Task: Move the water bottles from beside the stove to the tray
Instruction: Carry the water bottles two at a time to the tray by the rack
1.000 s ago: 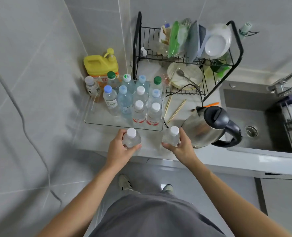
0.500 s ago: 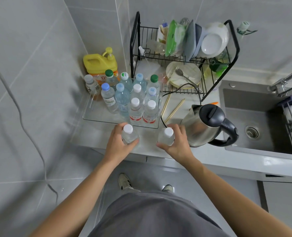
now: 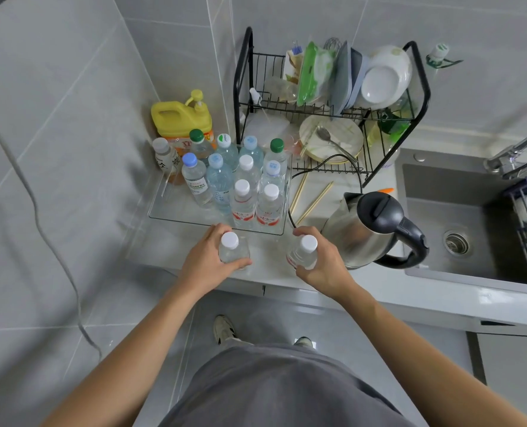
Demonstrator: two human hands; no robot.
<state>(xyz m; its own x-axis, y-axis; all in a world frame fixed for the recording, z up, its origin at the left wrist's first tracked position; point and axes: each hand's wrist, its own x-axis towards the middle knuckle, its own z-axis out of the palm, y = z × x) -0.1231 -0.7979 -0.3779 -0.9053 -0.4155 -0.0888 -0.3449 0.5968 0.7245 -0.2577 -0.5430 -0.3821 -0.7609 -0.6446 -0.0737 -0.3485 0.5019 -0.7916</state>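
Left hand [image 3: 205, 266] and right hand [image 3: 324, 263] each wrap a capped bottle, left bottle [image 3: 232, 249], right bottle [image 3: 302, 252], on counter [image 3: 268, 272] just before clear tray [image 3: 176, 212]. Likely full, heavy, slick; grip mid-body.

bottle labels [image 3: 198, 187] blurred, no legible txt
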